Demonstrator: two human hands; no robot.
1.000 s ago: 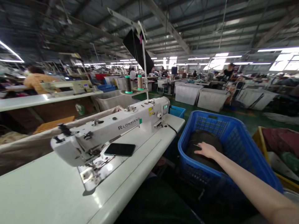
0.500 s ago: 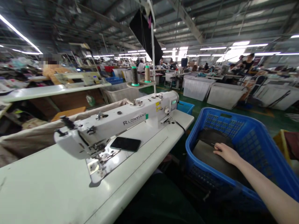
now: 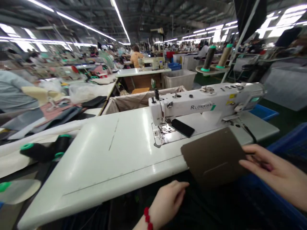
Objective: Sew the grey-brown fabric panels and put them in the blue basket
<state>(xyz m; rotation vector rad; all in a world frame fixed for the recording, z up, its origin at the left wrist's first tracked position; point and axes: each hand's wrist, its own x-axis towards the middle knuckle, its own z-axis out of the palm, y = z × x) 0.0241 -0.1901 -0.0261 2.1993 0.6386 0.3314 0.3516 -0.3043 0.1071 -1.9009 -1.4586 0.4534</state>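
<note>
Brown fabric panel point(image 3: 213, 156) pinched by the right hand point(image 3: 271, 174) above the white worktop point(image 3: 107, 159); left hand point(image 3: 168, 204) curled at dark cloth point(image 3: 203, 207), grip unclear.

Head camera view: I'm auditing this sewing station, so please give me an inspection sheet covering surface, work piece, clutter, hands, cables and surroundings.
Surface: white sewing table, a thin dark mark on it.
Work piece: dark brown sheet over the table's front edge.
Clutter: black phone beside the sewing machine's needle plate.
Hands: right hand holds the sheet; left hand open below the table edge.
Cables: black cord at the table's right.
Surroundings: blue crate; co-worker at another machine.
</note>
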